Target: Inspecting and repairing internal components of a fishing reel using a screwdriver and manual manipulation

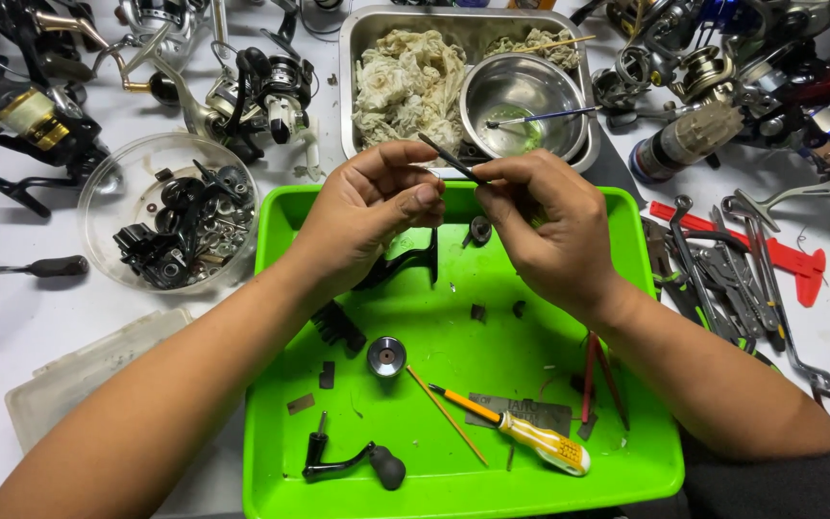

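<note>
Both my hands hover over the far edge of a bright green tray [646,452]. My right hand [549,231] pinches a thin dark rod-like tool [446,157] that points up and to the left. My left hand [367,211] has its fingertips closed right beside the rod's lower end, apparently on a tiny part that I cannot make out. In the tray lie a black reel handle [353,466], a small round metal spool part [386,356], a yellow-handled screwdriver [530,437], a thin wooden stick [446,413] and several small dark pieces.
Behind the tray, a steel pan [357,58] holds rags and a steel bowl [523,91]. A clear bowl [108,183] of black parts stands at the left, with fishing reels [252,96] around it. Wrenches and a red tool [751,255] lie at the right. A clear plastic lid [79,375] rests lower left.
</note>
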